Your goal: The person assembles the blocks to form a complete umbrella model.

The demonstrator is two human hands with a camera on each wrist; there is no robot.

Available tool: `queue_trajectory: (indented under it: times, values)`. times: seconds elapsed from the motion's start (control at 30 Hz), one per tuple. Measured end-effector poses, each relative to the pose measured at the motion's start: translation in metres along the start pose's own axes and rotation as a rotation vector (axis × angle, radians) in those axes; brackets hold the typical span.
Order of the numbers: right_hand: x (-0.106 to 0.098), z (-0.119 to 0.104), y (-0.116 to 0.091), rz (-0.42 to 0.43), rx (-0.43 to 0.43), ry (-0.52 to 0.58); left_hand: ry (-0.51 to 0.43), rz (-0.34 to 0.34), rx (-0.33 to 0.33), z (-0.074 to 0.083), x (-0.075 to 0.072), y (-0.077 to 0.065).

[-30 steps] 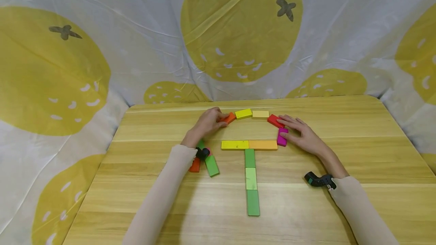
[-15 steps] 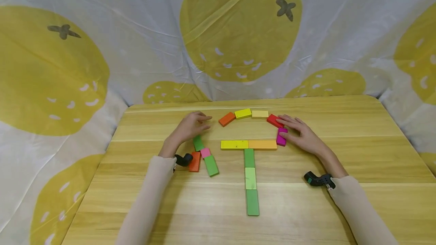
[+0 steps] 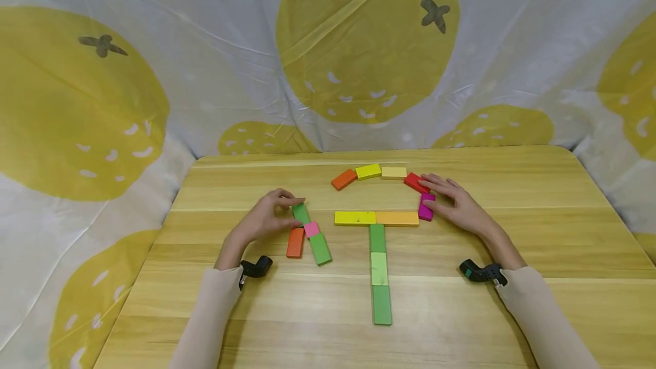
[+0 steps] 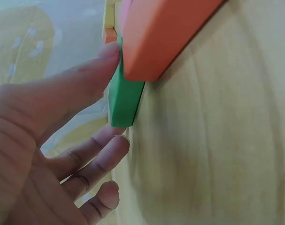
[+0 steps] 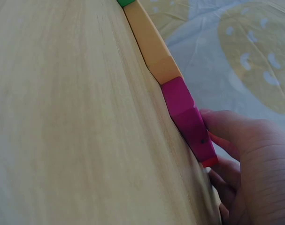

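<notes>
At the left of the head view, my left hand holds a small green block by its ends, thumb at the near end, forefinger at the far one. In the left wrist view the thumb overlaps this green block. Touching it is a pink block, then another green block; an orange-red block lies beside them. My right hand rests with loosely extended fingers on a red block, its thumb touching a magenta block.
An arc continues with a pale yellow block, a yellow block and an orange block. Below, a long yellow block and a light orange block form a bar over a green column. A printed cloth hangs behind the table.
My left hand has let go of the orange block at the arc's left end and moved left and nearer, onto the small green block. The right hand has stayed in place.
</notes>
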State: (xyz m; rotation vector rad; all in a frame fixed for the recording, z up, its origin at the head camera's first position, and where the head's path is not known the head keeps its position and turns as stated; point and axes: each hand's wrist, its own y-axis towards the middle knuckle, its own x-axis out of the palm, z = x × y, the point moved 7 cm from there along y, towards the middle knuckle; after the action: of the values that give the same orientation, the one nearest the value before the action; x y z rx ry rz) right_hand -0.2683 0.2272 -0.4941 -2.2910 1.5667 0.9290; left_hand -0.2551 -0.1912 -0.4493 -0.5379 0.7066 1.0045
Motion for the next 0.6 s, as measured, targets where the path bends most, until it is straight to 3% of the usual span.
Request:
queue_trajectory:
  times: [0.2, 0.6]
  values:
    - [0.0001, 0.0004, 0.0, -0.001, 0.005, 0.006, -0.011, 0.016, -0.017, -0.0027, 0.0026, -0.003]
    - [0.0005, -0.0003, 0.0, -0.003, 0.008, 0.013, 0.07, 0.063, -0.014, -0.0031, 0.0029, -0.0019]
